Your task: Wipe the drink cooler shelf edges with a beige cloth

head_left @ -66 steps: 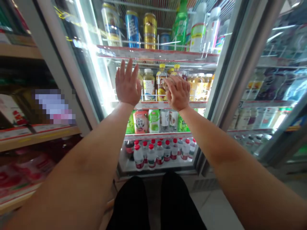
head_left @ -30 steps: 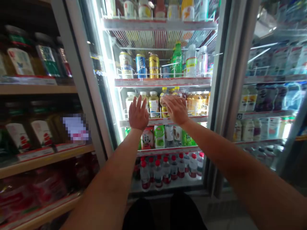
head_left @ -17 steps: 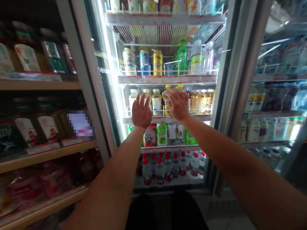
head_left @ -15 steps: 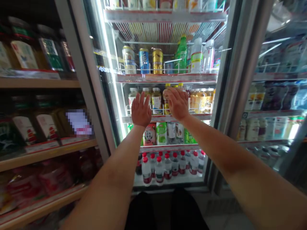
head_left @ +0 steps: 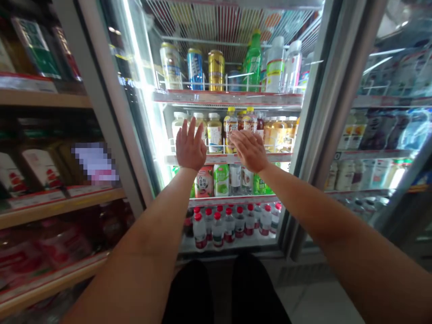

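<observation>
Both my arms reach into an open drinks fridge. My left hand (head_left: 190, 146) is raised flat with fingers spread, in front of pale bottles (head_left: 213, 132) on the middle wire shelf (head_left: 280, 157). It holds nothing. My right hand (head_left: 249, 149) is also open, palm down with fingers stretched left, just in front of yellow-capped bottles (head_left: 231, 122) on the same shelf. I cannot tell whether either hand touches a bottle.
The shelf above carries cans (head_left: 216, 69) and a green bottle (head_left: 253, 58). Below stand cartons and bottles (head_left: 221, 179), then red-capped water bottles (head_left: 232, 222). The fridge door (head_left: 111, 103) stands open at left beside wooden shelves (head_left: 57, 202). Another glass-fronted fridge (head_left: 381, 135) is at right.
My right hand has come down and back from the yellow-capped bottles' tops to the shelf front. The left hand stays spread. The view has tilted slightly downward.
</observation>
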A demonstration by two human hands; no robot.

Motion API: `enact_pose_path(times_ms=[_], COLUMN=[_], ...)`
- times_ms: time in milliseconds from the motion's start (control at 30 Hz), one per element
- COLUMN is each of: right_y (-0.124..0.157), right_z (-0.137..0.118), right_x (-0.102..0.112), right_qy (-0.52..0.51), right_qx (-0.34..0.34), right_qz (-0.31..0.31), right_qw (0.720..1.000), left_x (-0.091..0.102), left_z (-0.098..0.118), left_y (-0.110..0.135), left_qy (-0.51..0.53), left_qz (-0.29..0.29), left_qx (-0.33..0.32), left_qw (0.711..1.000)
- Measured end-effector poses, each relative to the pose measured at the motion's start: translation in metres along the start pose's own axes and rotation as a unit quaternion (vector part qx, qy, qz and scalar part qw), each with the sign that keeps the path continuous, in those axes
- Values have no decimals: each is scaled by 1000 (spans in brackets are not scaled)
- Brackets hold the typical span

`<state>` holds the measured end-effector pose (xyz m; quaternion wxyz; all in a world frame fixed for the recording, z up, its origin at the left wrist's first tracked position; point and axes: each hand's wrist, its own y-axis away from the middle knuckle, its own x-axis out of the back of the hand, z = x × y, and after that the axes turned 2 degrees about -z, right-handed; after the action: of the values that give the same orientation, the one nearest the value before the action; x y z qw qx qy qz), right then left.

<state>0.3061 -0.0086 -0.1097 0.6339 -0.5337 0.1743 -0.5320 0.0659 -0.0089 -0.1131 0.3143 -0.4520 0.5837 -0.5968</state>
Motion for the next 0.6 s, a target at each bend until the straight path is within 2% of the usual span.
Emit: enact_pose_path(times_ms=[67,100,200,267,400,467,600], right_y=[3,3,1,3,13,9,-9], right_z=[1,2,4,4,5,11,24], right_x=[1,2,2,0,0,5,14], right_qy=[-3,-2,13,22,25,27,43], right_qx=[19,8,-78,-103,20,37,-98], right_qz=[-10,-1,55,70,-8,-24,46], right_qw=[1000,1000,995,992,999,999,993], left_x=[-1,-1,-4,-5,-6,-7,-9], left_z=[0,-1,-3,-4,-5,-5,-6], left_y=[0,1,1,2,2,3,3], left_qy=[1,-1,-18,-29,-31,-33,-39], left_qz=[-1,0,12,19,23,26,36], left_qx=[2,3,-8,-19,-25,-28,-40], left_qw=[1000,1000,1000,999,999,999,998])
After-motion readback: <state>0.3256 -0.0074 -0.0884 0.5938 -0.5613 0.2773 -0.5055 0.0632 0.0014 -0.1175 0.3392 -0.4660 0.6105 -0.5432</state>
